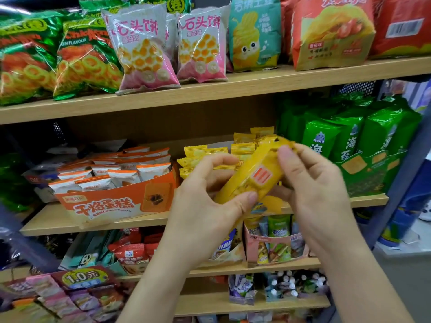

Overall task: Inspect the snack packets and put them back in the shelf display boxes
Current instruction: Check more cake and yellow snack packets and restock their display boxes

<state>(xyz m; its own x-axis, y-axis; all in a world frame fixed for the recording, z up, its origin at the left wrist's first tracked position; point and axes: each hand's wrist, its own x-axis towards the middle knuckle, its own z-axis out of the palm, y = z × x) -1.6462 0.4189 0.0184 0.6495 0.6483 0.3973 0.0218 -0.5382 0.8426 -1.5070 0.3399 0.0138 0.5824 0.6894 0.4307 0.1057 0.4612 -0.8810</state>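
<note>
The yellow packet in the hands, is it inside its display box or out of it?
Out. The left hand and right hand hold the yellow packet tilted, in front of the shelf.

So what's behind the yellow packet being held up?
Matching yellow packets stand on the middle shelf, beside the orange display box. The held packet, left hand and right hand cover their lower parts and whatever holds them.

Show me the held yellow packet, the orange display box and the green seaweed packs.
yellow packet (261, 177): head view, red-striped label.
orange display box (112, 207): head view, printed front panel.
green seaweed packs (324, 141): head view, a front pack's face.
</note>
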